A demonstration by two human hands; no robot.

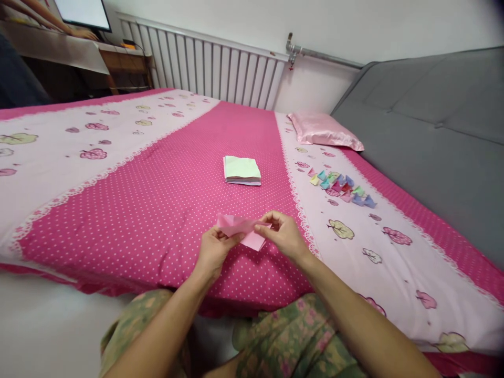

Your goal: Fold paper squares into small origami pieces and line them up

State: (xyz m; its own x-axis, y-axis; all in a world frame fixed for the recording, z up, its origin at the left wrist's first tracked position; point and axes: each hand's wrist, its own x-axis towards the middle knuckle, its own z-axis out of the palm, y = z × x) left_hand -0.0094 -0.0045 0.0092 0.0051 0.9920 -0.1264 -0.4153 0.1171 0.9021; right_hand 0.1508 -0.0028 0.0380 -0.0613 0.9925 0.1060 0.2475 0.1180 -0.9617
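Left hand (212, 249) and right hand (285, 235) each pinch one sheet of pink paper (238, 227) between thumb and fingers. It is thin and partly folded, with one corner pointing down toward the person's lap. It sits right between the two hands, held up just over the near side of the bed (169, 194). The left hand has its left end, and the right hand has its right end.

Past the paper, a neat stack of square paper (242, 168) lies on the dotted pink cover. Its top sheet is pale green. It is near both hands but does not touch them. Off to the right, small folded papers (340, 186) of many colors sit in a bunch on the white strip with trees on it. Behind them is a shiny pink pillow (325, 130), close to the big gray headboard (425, 100). A white radiator (205, 60) stands along the wall.
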